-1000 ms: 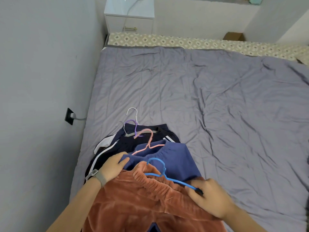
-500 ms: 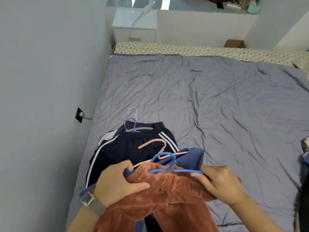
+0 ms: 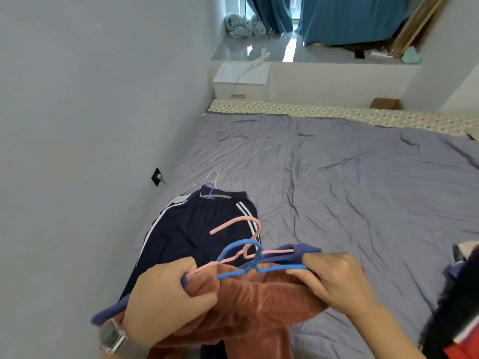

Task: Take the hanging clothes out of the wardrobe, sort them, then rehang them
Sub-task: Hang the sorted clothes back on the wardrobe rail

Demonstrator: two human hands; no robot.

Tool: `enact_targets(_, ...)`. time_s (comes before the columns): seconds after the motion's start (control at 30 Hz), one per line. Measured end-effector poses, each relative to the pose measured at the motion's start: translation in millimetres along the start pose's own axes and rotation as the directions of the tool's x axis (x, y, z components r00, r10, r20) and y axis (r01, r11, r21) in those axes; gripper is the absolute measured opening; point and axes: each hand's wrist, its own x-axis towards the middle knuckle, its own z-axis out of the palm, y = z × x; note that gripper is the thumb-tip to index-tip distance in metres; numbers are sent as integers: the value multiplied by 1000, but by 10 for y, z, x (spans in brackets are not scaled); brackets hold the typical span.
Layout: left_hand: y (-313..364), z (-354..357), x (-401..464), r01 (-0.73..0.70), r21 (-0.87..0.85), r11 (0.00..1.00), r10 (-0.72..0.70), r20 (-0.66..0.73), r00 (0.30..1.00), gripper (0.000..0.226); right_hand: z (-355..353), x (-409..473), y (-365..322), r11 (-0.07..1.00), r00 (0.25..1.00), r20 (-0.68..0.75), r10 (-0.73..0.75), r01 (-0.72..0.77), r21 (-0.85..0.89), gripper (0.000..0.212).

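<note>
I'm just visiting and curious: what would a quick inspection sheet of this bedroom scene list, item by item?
Surface: grey bedspread, wrinkled, covers the bed.
Job's things: rust velvet trousers on a blue hanger; blue garment on a pink hanger; navy striped trousers lying flat with a white hanger and a purple hanger.
Clutter: dark and red clothing at the right edge.
Hands: left hand grips the rust fabric and pink hanger end; right hand pinches the blue hanger's arm.
Cables: white cord over the nightstand; plug in the wall socket.
Surroundings: teal curtains, cardboard box.
</note>
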Motion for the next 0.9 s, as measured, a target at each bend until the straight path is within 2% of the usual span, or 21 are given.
enact_targets(0.1, 470, -110, -239, 20, 26, 999, -19, -35, 999, 48, -548, -116, 165, 999, 1000, 29, 4, -6, 48, 38)
enact_targets(0.17, 710, -164, -381, 39, -1, 999, -39, -52, 998, 52, -864, -159, 193, 997, 995, 83, 51, -55, 55, 49)
enact_targets(0.2, 803, -197, -461, 51, -28, 998, -52, -59, 997, 52, -1025, -184, 200, 990, 992, 87, 90, -98, 100, 53)
enact_targets(0.3, 926, -362, -735, 104, -156, 982, -117, -76, 990, 53, -1490, -351, 328, 922, 975, 27, 219, -216, 320, 38)
enact_targets(0.33, 946, -429, -840, 112, -196, 974, -130, -81, 988, 52, -1636, -426, 377, 906, 968, 44, 247, -246, 344, 40)
enact_targets(0.4, 1000, -540, -1049, 101, -267, 958, -131, -97, 987, 54, -1795, -617, 434, 885, 953, 164, 256, -299, 357, 46)
enact_targets(0.47, 1043, -600, -1238, 109, -299, 948, -146, -105, 984, 50, -1771, -757, 376, 890, 924, 317, 213, -317, 328, 28)
enact_targets(0.53, 1035, -625, -1408, 125, -321, 939, -164, -98, 982, 55, -1691, -835, 247, 918, 929, 344, 139, -251, 307, 22)
enact_targets(0.6, 981, -647, -1590, 153, -358, 921, -201, -99, 975, 63, -1659, -837, 67, 942, 946, 320, 50, -151, 298, 27)
enact_targets(0.73, 935, -707, -1969, 199, -366, 909, -259, -122, 958, 66, -1679, -685, -401, 965, 911, 389, -138, 36, 258, 38)
enact_targets(0.8, 951, -757, -2139, 205, -383, 901, -275, -138, 952, 68, -1664, -616, -610, 959, 910, 393, -131, 17, 282, 47)
enact_targets(0.87, 968, -805, -2294, 206, -405, 891, -286, -147, 947, 68, -1625, -554, -712, 948, 894, 436, -104, -42, 314, 80)
enact_targets(0.9, 986, -828, -2367, 210, -411, 887, -292, -146, 945, 67, -1594, -511, -726, 953, 879, 457, -135, -12, 304, 92)
